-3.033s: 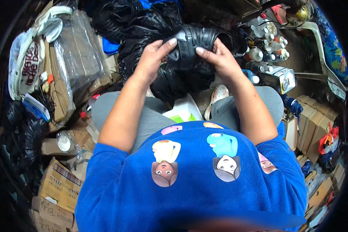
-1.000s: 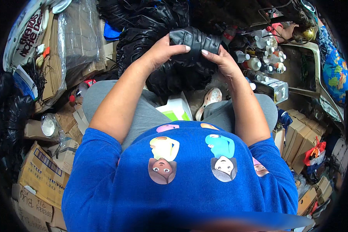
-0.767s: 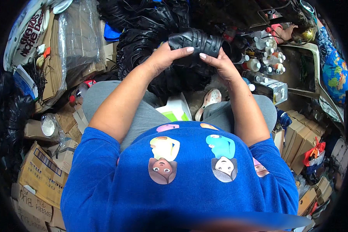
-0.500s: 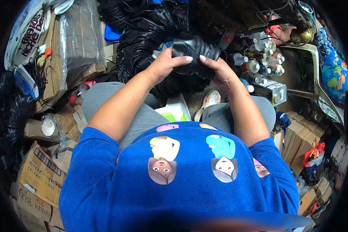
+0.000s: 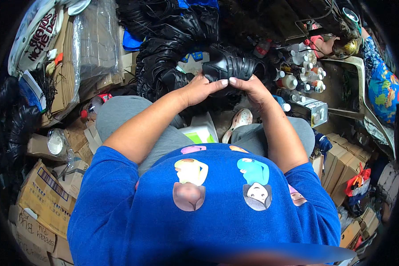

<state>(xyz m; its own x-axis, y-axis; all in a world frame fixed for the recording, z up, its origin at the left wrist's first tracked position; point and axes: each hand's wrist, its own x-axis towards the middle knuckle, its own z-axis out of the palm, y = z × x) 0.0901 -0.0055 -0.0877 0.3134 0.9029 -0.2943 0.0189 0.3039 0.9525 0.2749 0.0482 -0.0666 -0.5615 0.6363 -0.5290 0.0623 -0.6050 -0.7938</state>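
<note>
A black rubber clog shoe with holes in its top is held in front of me with both hands. My left hand grips its left side with the thumb across the near edge. My right hand grips its right side, fingertips meeting the left thumb. Beyond the shoe lies a pile of more black clog shoes. My knees in grey trousers are below the hands.
Flattened cardboard in clear plastic stands at the left. Cardboard boxes are stacked at lower left and at the right. Small bottles and a metal can sit to the right. A pale clog lies between my knees.
Both hands have turned the black shoe and brought it lower and nearer to me; its holed top now faces up. My view has shifted slightly.
</note>
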